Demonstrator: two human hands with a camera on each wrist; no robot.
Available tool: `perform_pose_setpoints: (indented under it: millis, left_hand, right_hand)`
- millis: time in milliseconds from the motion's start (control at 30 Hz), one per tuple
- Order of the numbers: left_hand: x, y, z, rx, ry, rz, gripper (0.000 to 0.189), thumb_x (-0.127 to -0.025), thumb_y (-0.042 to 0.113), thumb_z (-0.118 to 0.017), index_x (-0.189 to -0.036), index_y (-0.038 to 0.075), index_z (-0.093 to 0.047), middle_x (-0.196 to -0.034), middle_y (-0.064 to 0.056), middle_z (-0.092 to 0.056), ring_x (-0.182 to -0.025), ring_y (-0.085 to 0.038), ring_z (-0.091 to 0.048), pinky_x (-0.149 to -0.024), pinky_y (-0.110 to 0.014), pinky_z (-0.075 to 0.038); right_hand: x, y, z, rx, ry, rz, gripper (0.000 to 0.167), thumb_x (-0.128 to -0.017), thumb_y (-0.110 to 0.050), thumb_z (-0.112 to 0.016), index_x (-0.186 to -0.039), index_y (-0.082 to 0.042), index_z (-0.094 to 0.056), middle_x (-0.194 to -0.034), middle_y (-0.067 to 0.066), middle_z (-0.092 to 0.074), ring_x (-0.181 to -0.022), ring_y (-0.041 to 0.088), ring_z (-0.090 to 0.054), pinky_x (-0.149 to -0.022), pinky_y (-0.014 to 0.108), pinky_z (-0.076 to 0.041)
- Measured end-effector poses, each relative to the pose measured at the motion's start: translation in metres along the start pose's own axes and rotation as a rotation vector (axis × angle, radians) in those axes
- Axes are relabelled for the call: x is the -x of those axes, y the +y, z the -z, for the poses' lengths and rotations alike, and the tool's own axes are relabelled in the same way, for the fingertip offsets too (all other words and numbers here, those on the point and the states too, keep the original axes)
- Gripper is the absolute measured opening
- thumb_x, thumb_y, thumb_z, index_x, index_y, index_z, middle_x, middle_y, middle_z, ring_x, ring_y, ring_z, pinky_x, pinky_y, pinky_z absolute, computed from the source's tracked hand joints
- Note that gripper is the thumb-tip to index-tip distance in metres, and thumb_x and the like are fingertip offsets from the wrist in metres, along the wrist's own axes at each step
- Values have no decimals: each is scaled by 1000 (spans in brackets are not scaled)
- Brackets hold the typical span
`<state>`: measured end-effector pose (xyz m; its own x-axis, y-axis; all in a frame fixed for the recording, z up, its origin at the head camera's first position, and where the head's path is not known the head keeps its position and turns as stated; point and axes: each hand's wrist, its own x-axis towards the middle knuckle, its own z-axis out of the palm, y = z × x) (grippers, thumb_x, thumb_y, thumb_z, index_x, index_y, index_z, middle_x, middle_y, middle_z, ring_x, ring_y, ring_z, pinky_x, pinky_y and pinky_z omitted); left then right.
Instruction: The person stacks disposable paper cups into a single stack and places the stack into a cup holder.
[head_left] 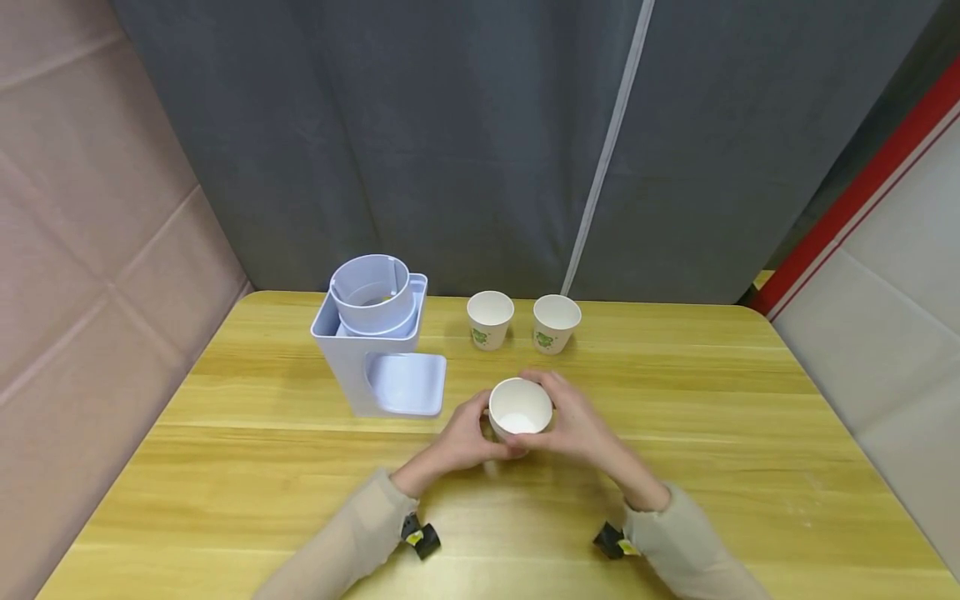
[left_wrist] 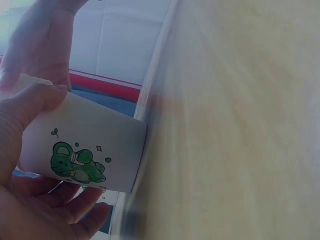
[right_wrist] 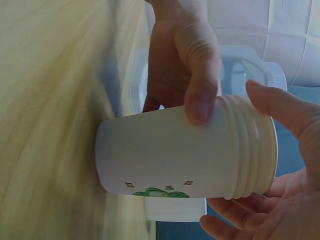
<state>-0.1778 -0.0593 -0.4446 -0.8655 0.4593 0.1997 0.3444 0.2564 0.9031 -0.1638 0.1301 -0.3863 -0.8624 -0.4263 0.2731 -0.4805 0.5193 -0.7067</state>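
Both hands hold a stack of nested white paper cups (head_left: 521,408) upright near the middle of the table. My left hand (head_left: 462,436) grips its left side, with the thumb across the near side. From the right, my right hand (head_left: 577,422) curls round the upper part by the rims. Several stacked rims show on the cup stack (right_wrist: 170,152) in the right wrist view. A green cartoon bear is printed on the cup wall (left_wrist: 82,130) in the left wrist view. The stack's base is right at the tabletop (left_wrist: 230,130).
Two single paper cups, a left one (head_left: 489,325) and a right one (head_left: 555,327), stand behind the stack. To the left is a pale lavender plastic holder (head_left: 347,367) with a round tube (head_left: 371,317) in its top and a side tray (head_left: 408,383). A grey curtain (head_left: 450,150) hangs behind.
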Motion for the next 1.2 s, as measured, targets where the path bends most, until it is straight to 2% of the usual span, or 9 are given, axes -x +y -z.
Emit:
perform_pose_setpoints:
  millis: [167, 400, 667, 833, 967, 1033, 1200]
  left_hand:
    - [0, 1, 0, 18, -6, -25, 75, -69, 10, -82, -131, -7, -44, -122, -21, -55, -111, -35, -53, -92, -46, -46]
    - [1, 1, 1, -1, -9, -8, 72, -69, 12, -83, -129, -4, -47, -121, -16, -56, -110, -27, -54, -93, -38, -46]
    - [2, 0, 0, 3, 4, -7, 72, -69, 13, -82, -128, -6, -47, -119, -17, -57, -107, -28, -55, -90, -37, -47]
    - [2, 1, -1, -15, 28, 2, 69, -66, 17, -84, -125, -1, -51, -116, -12, -61, -105, -24, -56, -91, -35, -45]
    - [1, 1, -2, -29, 37, 19, 70, -65, 14, -85, -125, 0, -52, -116, -11, -61, -105, -23, -56, -93, -36, -44]
    - [1, 5, -3, -34, 42, 25, 70, -65, 11, -84, -125, -2, -51, -115, -12, -61, -105, -25, -56, -93, -37, -43]
    - [6, 35, 3, -23, 39, 30, 65, -66, 3, -82, -122, -8, -51, -113, -17, -61, -104, -29, -56, -92, -36, -44]
  right_hand:
    - [1, 3, -2, -30, -12, -19, 77, -64, -27, -86, -126, 1, -50, -118, 14, -57, -100, 29, -55, -80, 49, -48]
    - [2, 6, -4, -27, -14, -12, 78, -65, -28, -86, -128, 0, -49, -121, 15, -56, -103, 31, -55, -81, 49, -48]
    - [4, 8, -5, -22, -8, 2, 81, -65, -27, -86, -131, 0, -47, -124, 14, -55, -107, 29, -54, -83, 46, -49]
    - [2, 10, -2, -53, 25, -23, 74, -71, -21, -82, -132, 1, -46, -123, 14, -55, -110, 29, -53, -83, 45, -49]
    - [0, 12, 3, -66, 78, -75, 62, -80, -18, -75, -132, 1, -46, -121, 16, -57, -108, 31, -54, -82, 48, -48]
    - [-1, 15, 6, -77, 108, -98, 58, -83, -17, -72, -131, 2, -46, -122, 17, -57, -108, 32, -55, -82, 49, -48]
    - [-3, 26, 13, -82, 199, -130, 50, -86, -14, -68, -129, 4, -48, -121, 19, -57, -107, 34, -55, -82, 51, -48]
